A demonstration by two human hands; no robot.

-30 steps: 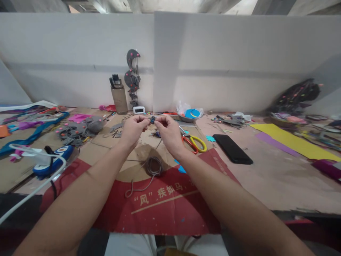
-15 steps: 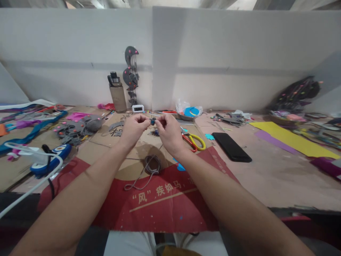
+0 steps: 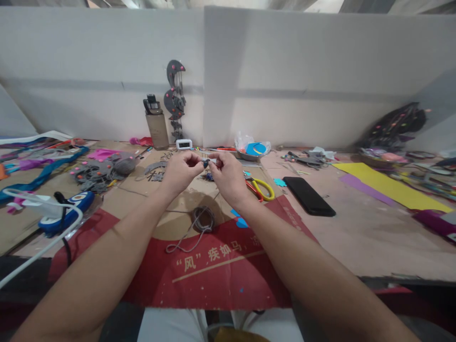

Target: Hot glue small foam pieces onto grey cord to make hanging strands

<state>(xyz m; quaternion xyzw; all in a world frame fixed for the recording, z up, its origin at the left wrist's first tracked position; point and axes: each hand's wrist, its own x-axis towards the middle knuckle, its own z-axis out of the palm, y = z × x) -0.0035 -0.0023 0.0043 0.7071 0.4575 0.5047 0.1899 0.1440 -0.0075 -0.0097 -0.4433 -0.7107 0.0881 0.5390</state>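
This is looking like a craft workshop: scissors (image 3: 257,189) are lying around with coiled cord (image 3: 213,220) and a yellow sheet (image 3: 388,187) on a scuffed surface (image 3: 356,251), grey cutouts (image 3: 171,101) are showing against a white partition (image 3: 302,57), and (kinda industrial, tbh) bare beams (image 3: 368,7) are running overhead.

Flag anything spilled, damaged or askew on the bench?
No spill or damage stands out. Slightly untidy: a loose tail of the gray cord loops off its coil across the cardboard, and blue scraps lie to the coil's right.
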